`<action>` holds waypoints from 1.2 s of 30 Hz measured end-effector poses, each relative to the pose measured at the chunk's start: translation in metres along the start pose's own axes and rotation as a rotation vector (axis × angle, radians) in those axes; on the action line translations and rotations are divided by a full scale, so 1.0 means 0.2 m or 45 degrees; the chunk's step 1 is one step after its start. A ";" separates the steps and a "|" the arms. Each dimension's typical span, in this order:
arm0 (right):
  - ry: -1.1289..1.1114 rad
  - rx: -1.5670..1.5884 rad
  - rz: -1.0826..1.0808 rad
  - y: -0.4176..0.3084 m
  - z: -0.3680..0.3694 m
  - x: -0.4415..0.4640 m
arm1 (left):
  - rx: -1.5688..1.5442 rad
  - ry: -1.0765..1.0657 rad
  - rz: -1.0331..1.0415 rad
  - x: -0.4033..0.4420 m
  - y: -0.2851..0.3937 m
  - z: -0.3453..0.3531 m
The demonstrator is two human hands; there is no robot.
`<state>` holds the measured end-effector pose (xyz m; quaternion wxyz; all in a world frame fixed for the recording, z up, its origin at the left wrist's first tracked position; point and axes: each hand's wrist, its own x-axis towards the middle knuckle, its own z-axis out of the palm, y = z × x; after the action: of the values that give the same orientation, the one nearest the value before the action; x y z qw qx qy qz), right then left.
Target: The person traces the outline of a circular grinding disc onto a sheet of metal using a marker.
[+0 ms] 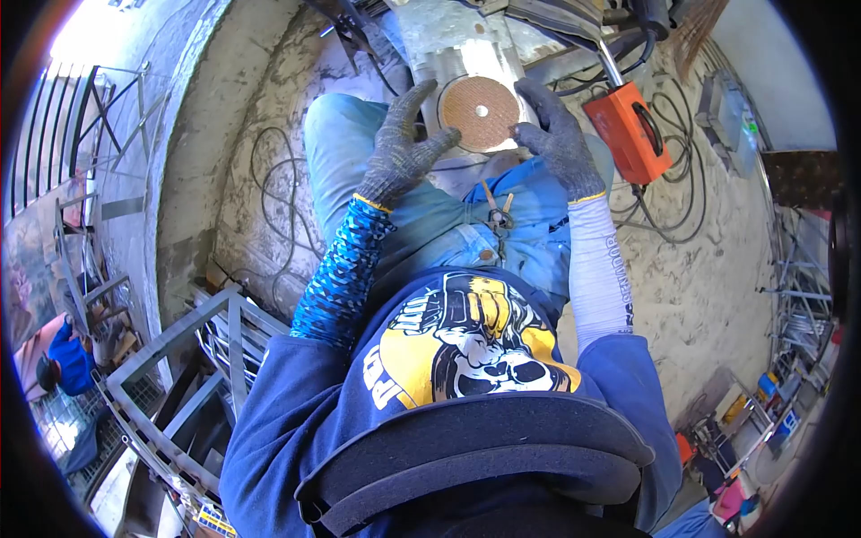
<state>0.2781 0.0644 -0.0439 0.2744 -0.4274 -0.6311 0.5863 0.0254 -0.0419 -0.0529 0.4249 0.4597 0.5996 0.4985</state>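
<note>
A round brown abrasive disc [480, 114] with a small centre hole lies flat on a shiny metal sheet [484, 58] between my knees. My left hand [405, 148], in a dark grey knit glove, is at the disc's left side, its thumb and fingers spread apart. On the other side is my right hand [558, 136], gloved alike, with thumb and fingers parted and the thumb tip by the disc's rim. Whether either hand touches the disc or sheet is hard to make out. Neither hand shows anything gripped.
An orange boxy machine [627, 133] with a black handle stands to the right, cables [686, 170] coiled beside it. Another cable [291, 197] loops across the floor at left. A welded metal frame [175, 336] stands at lower left. Assorted items [731, 421] lie at lower right.
</note>
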 end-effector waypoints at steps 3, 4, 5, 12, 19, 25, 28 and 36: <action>0.025 0.034 0.105 -0.03 -0.01 -0.02 | -0.207 -0.068 -0.128 -0.01 -0.03 -0.03; 0.015 0.043 0.155 -0.04 -0.01 -0.02 | -0.206 -0.067 -0.130 0.00 -0.03 -0.04; 0.014 0.044 0.155 -0.04 -0.01 -0.02 | -0.147 -0.082 -0.145 0.00 -0.03 -0.04; 0.023 -0.096 -0.033 0.00 0.05 0.00 | 0.039 -0.081 -0.140 0.02 -0.02 -0.04; 0.028 -0.086 -0.051 -0.02 0.09 0.00 | 0.078 -0.083 0.054 0.04 -0.07 -0.07; 0.017 -0.094 -0.072 -0.04 0.09 -0.01 | 0.097 -0.082 -0.020 0.04 -0.05 -0.07; 0.015 -0.100 -0.044 -0.04 0.09 0.00 | 0.033 -0.089 -0.082 0.04 -0.07 -0.07; 0.007 -0.031 -0.012 -0.02 0.09 0.01 | -0.017 -0.090 -0.141 0.04 -0.06 -0.07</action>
<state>0.2619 0.0570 -0.0428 0.2736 -0.4294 -0.6394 0.5762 0.0093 -0.0387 -0.0630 0.4758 0.4404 0.6053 0.4618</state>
